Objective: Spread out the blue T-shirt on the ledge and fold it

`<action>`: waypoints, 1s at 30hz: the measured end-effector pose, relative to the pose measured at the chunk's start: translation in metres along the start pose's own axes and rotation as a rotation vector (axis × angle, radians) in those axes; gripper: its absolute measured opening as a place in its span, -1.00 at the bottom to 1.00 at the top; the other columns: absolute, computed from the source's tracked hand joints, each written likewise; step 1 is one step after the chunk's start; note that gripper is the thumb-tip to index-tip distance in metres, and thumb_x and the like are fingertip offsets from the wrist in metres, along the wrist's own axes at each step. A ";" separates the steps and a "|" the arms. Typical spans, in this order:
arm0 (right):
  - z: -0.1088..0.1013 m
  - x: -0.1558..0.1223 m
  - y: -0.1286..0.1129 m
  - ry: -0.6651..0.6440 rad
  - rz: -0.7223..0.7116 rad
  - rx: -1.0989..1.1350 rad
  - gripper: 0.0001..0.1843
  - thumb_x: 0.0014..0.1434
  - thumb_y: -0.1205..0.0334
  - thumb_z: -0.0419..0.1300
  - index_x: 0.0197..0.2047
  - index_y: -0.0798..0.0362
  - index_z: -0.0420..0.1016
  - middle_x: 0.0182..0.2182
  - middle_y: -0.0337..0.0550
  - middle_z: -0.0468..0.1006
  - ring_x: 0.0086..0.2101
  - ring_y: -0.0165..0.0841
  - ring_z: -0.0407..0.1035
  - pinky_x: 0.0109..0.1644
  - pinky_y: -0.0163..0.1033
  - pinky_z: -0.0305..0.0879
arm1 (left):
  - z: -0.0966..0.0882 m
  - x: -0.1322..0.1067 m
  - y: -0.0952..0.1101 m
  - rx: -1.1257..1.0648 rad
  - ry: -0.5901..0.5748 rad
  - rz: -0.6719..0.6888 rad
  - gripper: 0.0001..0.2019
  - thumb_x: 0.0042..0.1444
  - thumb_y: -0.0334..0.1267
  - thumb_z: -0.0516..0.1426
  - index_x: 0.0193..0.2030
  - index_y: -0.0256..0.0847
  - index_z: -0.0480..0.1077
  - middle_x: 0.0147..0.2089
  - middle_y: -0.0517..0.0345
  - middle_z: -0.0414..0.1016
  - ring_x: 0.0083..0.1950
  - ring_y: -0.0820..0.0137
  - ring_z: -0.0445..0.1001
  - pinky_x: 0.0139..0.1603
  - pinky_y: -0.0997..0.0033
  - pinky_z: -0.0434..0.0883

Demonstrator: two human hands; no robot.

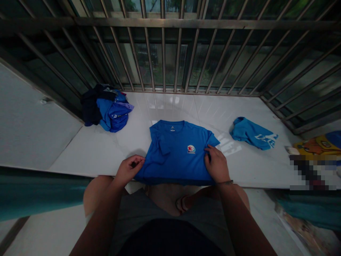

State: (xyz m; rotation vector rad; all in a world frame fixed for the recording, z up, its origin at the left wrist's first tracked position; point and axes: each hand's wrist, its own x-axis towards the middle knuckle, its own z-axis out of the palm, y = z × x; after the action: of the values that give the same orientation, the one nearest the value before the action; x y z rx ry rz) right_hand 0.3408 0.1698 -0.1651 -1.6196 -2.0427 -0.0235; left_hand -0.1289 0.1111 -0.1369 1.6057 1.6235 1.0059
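A blue T-shirt (178,163) lies front up on the white ledge, its collar pointing away from me and its lower part reaching over the near edge. A small badge (191,149) with a red star is on its chest. The sleeve on the left lies inward over the front; the one on the right sticks outward. My left hand (130,170) pinches the shirt's left side between thumb and fingers. On the opposite side, my right hand (217,163) has curled fingers closed on the fabric just under the right sleeve.
A heap of dark and blue clothes (113,110) sits at the back left. To the right lies a lighter blue folded garment (253,133) with white print. Metal window bars (163,57) enclose the ledge (149,103). A yellow printed item (317,145) is at the far right.
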 end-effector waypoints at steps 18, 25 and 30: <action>0.002 -0.001 0.002 0.020 0.019 0.021 -0.71 0.51 0.20 0.18 0.10 0.05 0.72 0.29 0.18 0.69 0.24 0.07 0.60 0.40 0.24 0.52 | 0.006 0.026 0.032 0.079 -0.004 0.164 -0.72 0.45 0.02 0.22 -0.03 -0.07 0.70 -0.04 0.06 0.80 0.01 0.21 0.73 0.17 0.18 0.64; 0.002 -0.002 0.006 0.024 0.049 0.063 -0.70 0.48 0.19 0.20 0.08 0.05 0.75 0.31 0.21 0.67 0.23 0.08 0.60 0.41 0.25 0.52 | 0.076 0.108 0.059 0.535 -0.287 0.249 -0.39 0.56 0.03 0.12 0.61 -0.21 0.39 0.73 -0.21 0.23 0.74 -0.05 0.23 0.73 -0.25 0.23; -0.001 -0.002 0.004 0.029 0.061 0.093 -0.70 0.50 0.16 0.20 0.08 0.02 0.75 0.30 0.19 0.68 0.24 0.07 0.59 0.40 0.28 0.52 | 0.105 0.128 0.042 0.717 -0.193 0.191 -0.30 0.56 0.09 0.08 0.72 -0.10 0.23 0.78 -0.13 0.09 0.81 -0.07 0.06 0.79 -0.40 -0.04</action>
State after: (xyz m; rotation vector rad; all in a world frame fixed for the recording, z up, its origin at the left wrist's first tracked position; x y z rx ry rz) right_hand 0.3450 0.1691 -0.1660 -1.6146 -1.9424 0.0685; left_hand -0.0242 0.2455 -0.1450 2.2726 1.8260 0.3267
